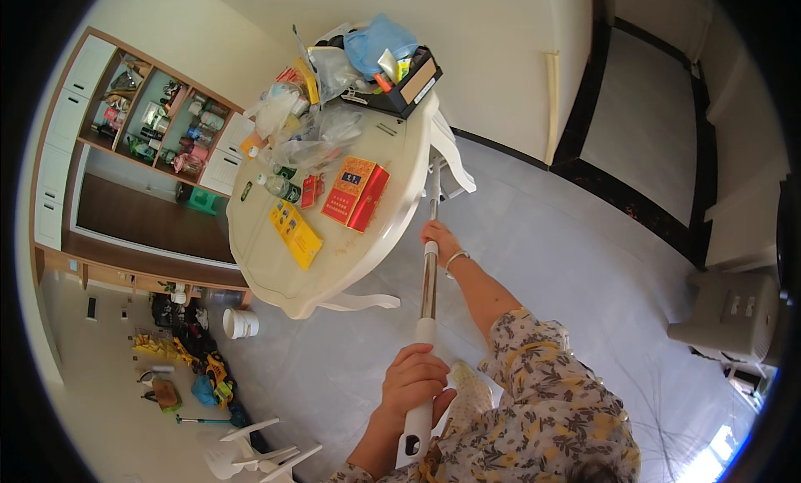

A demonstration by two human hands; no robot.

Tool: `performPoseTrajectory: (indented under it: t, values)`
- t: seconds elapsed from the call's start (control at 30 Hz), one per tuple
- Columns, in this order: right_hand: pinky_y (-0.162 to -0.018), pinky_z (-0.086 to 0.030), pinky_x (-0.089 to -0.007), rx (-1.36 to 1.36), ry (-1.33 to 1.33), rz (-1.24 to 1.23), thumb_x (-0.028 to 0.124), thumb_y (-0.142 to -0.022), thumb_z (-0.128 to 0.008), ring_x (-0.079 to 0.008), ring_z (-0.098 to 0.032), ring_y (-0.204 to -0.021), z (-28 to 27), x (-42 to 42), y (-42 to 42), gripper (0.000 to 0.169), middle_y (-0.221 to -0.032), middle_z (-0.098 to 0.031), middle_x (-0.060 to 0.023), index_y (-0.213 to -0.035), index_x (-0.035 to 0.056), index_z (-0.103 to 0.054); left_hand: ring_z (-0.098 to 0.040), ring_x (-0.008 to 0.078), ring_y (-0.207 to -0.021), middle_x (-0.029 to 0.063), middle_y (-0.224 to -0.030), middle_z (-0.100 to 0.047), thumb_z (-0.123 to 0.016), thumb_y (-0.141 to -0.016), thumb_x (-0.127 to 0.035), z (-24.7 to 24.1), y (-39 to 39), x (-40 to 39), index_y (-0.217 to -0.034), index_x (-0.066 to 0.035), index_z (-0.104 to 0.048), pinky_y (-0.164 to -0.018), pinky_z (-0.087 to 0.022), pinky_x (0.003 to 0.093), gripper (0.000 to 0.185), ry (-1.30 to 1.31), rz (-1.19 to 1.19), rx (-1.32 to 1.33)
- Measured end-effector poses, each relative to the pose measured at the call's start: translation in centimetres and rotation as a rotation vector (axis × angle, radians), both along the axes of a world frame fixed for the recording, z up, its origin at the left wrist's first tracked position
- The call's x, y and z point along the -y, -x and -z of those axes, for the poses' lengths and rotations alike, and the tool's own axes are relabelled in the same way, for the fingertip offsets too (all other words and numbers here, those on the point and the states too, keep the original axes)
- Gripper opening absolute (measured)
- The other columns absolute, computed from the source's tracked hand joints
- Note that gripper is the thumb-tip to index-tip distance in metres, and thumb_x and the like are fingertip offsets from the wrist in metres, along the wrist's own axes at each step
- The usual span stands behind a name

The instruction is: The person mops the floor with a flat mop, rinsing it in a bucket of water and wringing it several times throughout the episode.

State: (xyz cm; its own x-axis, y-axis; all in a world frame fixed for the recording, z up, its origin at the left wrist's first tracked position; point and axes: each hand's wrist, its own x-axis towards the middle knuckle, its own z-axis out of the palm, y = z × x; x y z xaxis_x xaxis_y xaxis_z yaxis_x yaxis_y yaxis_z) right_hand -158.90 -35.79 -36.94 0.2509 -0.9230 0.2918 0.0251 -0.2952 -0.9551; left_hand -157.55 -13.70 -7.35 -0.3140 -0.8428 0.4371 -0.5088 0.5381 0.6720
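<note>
A long pole (429, 289) with a white grip and bare metal sections runs away from me across the floor. My left hand (414, 380) is wrapped around its white grip near the close end, which has a hanging hole. Farther along, my right hand (440, 238) grasps the pole near a white collar, with a bracelet on that wrist. The pole's far end passes beneath the edge of the round cream table (375, 258), so what it carries there is hard to make out.
On the table are a red and gold box (355, 194), a yellow packet (296, 234), a plastic bottle (280, 188) and a black box of odds and ends (400, 92). A white bucket (241, 323), an overturned-looking white chair (250, 452) and a grey appliance (729, 317) stand around the grey floor.
</note>
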Motion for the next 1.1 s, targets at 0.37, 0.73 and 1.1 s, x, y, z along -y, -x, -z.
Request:
performPoseTrajectory:
  t: [0.37,0.73,1.1]
  values:
    - [-0.081,-0.046,-0.0382,-0.296,0.321,-0.180,0.002,-0.069,-0.060,-0.0315,-0.052,-0.092,2.0,0.7,1.0,0.012,-0.086,-0.056,-0.0069,-0.075,0.0100,-0.053,-0.062,0.0242,-0.067,0.0057,-0.064,-0.058,-0.068,-0.068,0.000,3.2,0.0,-3.2,-0.068,-0.007,-0.052,-0.086,-0.046,0.0460,0.017,-0.044,-0.214,-0.116]
    - [-0.079,-0.046,-0.0384,-0.433,0.395,-0.257,0.007,-0.069,-0.061,-0.0294,-0.054,-0.092,-1.7,-4.6,-3.3,0.009,-0.085,-0.057,-0.0067,-0.072,0.0136,-0.056,-0.059,0.0244,-0.067,0.0061,-0.070,-0.058,-0.074,-0.062,0.001,-1.6,-4.9,-8.5,-0.065,-0.007,-0.055,-0.077,-0.049,0.0428,0.022,-0.108,-0.020,-0.079]
    - [-0.079,-0.046,-0.0352,-0.281,0.213,0.081,-0.002,-0.068,-0.058,-0.0285,-0.052,-0.094,3.7,-8.6,-8.9,0.016,-0.088,-0.055,-0.0057,-0.075,0.0093,-0.049,-0.061,0.0242,-0.070,0.0055,-0.069,-0.057,-0.074,-0.072,-0.010,8.5,-10.0,-11.7,-0.069,-0.007,-0.053,-0.083,-0.049,0.0442,0.022,0.013,-0.257,-0.285]
